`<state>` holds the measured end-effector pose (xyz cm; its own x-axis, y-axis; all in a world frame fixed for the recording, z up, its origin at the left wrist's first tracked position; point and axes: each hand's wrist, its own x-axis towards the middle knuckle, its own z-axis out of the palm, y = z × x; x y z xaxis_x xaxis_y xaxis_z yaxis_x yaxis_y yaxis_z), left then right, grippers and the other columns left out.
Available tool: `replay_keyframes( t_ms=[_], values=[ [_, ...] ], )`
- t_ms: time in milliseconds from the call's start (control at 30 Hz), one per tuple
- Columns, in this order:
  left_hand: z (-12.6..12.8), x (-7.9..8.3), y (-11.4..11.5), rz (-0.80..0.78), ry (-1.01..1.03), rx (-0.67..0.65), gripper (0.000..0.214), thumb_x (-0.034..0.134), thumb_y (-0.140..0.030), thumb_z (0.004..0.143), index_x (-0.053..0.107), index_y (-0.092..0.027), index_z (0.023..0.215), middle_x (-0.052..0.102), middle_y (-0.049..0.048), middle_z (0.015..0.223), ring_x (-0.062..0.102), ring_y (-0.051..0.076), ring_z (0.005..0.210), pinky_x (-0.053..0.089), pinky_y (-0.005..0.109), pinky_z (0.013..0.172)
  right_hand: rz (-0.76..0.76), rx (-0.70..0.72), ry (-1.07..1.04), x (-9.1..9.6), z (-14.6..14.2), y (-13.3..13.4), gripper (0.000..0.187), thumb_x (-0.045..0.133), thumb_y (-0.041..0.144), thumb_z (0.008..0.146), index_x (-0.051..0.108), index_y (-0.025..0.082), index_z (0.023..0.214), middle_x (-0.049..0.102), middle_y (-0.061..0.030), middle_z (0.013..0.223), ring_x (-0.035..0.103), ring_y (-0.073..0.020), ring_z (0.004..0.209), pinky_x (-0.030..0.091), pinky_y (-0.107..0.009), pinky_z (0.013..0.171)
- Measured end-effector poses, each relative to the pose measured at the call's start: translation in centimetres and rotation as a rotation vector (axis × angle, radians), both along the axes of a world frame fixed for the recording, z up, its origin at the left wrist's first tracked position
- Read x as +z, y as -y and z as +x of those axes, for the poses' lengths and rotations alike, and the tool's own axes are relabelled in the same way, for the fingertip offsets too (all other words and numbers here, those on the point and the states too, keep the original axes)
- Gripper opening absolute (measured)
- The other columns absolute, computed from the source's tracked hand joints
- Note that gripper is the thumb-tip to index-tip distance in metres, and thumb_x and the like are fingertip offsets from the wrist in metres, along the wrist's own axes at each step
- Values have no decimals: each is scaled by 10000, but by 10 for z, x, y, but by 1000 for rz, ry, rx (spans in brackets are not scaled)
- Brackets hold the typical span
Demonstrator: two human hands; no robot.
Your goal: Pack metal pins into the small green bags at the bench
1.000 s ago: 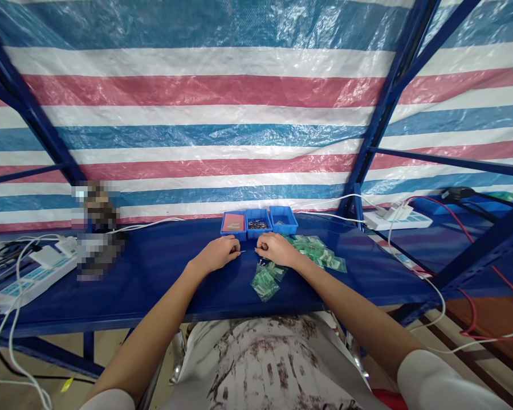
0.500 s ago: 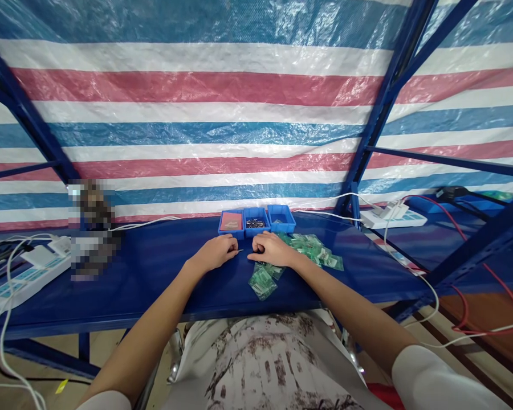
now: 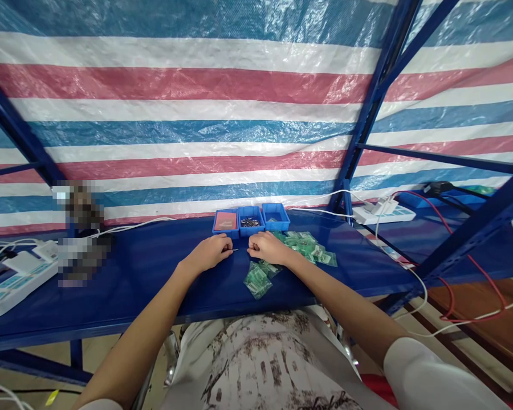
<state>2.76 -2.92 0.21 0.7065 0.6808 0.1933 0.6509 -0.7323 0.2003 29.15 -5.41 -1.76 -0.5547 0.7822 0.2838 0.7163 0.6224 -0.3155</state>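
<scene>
Your left hand still pinches the small thin piece in front of the blue trays, while your right hand, apart from it near the green packets, has drawn in its thumb, so I cannot tell whether it grips anything.

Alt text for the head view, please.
A person's left hand pinches a small thin piece over a blue table, the right hand curled nearby. Three blue bins stand beyond; green packets lie near the right hand.
</scene>
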Motion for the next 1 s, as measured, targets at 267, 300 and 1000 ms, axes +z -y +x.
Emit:
replay_keyframes(
  t_ms=[267, 300, 1000],
  values=[
    [-1, -1, -2, -11, -4, -5, 154, 586, -320, 1030, 672, -206, 972, 683, 67, 1016, 640, 214, 850, 458, 302, 745, 33, -32, 29, 1, 0, 2, 264, 665, 292, 982, 497, 228, 788, 671, -39, 821, 594, -237, 832, 322, -346, 791],
    [-1, -1, -2, -11, -6, -4, 154, 587, -320, 1030, 673, -206, 973, 685, 69, 1022, 640, 214, 852, 458, 301, 746, 31, -35, 35, 0, 0, 2, 249, 663, 266, 971, 501, 227, 787, 673, -38, 820, 599, -238, 837, 320, -345, 788],
    [-2, -4, -5, 0, -16, -10, 144, 595, -321, 1033, 664, -204, 985, 670, 63, 1018, 639, 213, 864, 454, 299, 762, 118, -5, -330, -13, 10, -15, 176, 404, 299, 1125, 564, 231, 1097, 629, -83, 1031, 598, -235, 892, 448, -355, 811]
  ],
)
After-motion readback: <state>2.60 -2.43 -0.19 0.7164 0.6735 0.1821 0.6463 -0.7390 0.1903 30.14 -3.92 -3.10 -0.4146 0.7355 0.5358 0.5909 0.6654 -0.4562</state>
